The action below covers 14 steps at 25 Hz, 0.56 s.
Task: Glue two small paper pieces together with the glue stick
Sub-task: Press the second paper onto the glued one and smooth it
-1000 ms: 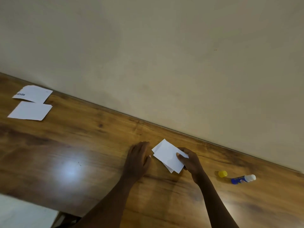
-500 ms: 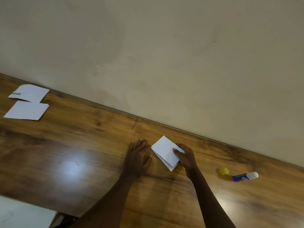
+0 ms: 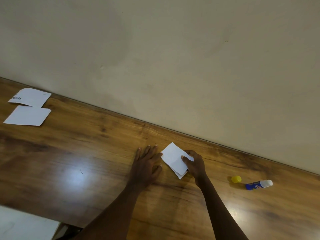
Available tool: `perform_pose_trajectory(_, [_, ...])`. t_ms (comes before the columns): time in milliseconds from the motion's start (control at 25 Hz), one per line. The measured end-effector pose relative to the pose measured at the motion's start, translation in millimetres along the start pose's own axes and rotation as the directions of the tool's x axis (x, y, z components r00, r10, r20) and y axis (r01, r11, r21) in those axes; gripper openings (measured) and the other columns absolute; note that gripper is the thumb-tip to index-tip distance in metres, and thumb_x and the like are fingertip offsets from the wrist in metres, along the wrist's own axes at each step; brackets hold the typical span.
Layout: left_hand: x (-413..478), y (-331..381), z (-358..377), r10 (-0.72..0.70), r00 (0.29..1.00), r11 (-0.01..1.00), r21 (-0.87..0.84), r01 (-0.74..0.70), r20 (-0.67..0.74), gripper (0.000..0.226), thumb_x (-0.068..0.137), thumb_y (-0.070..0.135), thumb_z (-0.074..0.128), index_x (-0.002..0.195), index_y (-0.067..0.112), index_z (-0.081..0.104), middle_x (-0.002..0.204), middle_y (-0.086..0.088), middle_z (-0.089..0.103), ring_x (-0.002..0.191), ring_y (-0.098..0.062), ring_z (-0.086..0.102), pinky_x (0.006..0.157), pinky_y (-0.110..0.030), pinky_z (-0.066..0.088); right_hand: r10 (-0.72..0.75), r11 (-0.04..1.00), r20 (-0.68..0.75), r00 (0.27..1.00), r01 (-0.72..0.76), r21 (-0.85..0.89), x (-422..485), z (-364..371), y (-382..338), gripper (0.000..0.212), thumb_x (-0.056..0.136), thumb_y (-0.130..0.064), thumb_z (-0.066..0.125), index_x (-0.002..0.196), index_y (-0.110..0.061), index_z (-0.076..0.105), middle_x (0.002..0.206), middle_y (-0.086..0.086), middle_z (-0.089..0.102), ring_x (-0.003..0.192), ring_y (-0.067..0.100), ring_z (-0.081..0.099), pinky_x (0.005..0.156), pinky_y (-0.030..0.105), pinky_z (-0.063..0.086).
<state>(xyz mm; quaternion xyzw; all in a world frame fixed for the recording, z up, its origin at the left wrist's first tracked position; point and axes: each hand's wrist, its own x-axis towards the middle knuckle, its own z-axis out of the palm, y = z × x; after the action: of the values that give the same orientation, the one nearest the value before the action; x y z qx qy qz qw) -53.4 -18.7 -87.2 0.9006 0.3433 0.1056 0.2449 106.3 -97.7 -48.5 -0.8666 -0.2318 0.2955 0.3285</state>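
Nearest the camera, two bare forearms reach onto the wooden table [image 3: 86, 153]. The left hand [image 3: 147, 166] lies flat with straight fingers, and its forefinger tip is at the left edge of the paper pieces [image 3: 173, 159]. The right hand [image 3: 194, 166] pinches the paper pieces at their right edge, thumb on top and fingers curled behind. The two white pieces lie stacked and slightly askew between the hands, with a corner of the lower one peeking out below. They look very light, thin and floppy, so they will probably slide on the glossy wood and crease under a hard grip. A gentle pinch at an edge or corner, with flat fingers pressing the middle, seems safest. Off to the right, well apart from the hands, the uncapped glue stick [image 3: 258, 185] lies on its side, its yellow cap [image 3: 236, 179] just beside it. It is rigid and likely to roll. Far left, two spare sheets [image 3: 28, 116] lie near the wall [image 3: 173, 58].
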Motion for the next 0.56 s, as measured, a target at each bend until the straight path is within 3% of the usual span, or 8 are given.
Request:
perform_pose_trajectory(160, [1, 1, 1, -0.009, 1.0, 0.999, 0.032, 0.009, -0.001, 0.047, 0.091, 0.037, 0.035, 0.137, 0.028, 0.031, 0.155, 0.002, 0.014, 0.144, -0.015, 0.005, 0.115, -0.038, -0.009, -0.048, 0.997, -0.081, 0.996, 0.043, -0.059, 0, 5, -2, 0.034, 0.083, -0.015, 0.06, 0.114, -0.007, 0.048, 0.124, 0.015, 0.054, 0.109, 0.029, 0.051, 0.089, 0.035, 0.046])
perform_pose_trajectory(320, [0, 1, 2, -0.009, 1.0, 1.0, 0.016, 0.009, -0.023, 0.046, 0.091, 0.036, 0.035, 0.136, 0.027, 0.035, 0.154, 0.002, 0.018, 0.144, -0.016, 0.007, 0.114, -0.037, -0.01, -0.108, 0.963, -0.16, 0.981, 0.064, -0.26, -5, 9, -1, 0.039, 0.081, -0.022, 0.063, 0.114, -0.012, 0.045, 0.116, 0.014, 0.06, 0.102, 0.029, 0.057, 0.076, 0.03, 0.045])
perform_pose_trajectory(440, [0, 2, 3, -0.013, 0.999, 1.0, -0.006, 0.013, -0.051, 0.044, 0.092, 0.035, 0.036, 0.135, 0.025, 0.038, 0.153, 0.001, 0.023, 0.143, -0.017, 0.01, 0.114, -0.037, -0.009, -0.172, 0.897, -0.228, 0.958, 0.057, -0.437, -9, 7, 8, 0.038, 0.079, -0.03, 0.064, 0.111, -0.016, 0.049, 0.115, 0.009, 0.058, 0.106, 0.026, 0.053, 0.085, 0.037, 0.042])
perform_pose_trajectory(560, [0, 2, 4, -0.018, 0.998, 1.0, -0.002, 0.018, -0.062, 0.043, 0.092, 0.035, 0.035, 0.134, 0.026, 0.039, 0.153, 0.002, 0.024, 0.143, -0.016, 0.01, 0.115, -0.037, -0.008, -0.268, 0.846, -0.263, 0.927, 0.096, -0.524, -14, 9, 17, 0.032, 0.08, -0.022, 0.062, 0.111, -0.02, 0.053, 0.119, 0.007, 0.051, 0.112, 0.025, 0.042, 0.09, 0.038, 0.03])
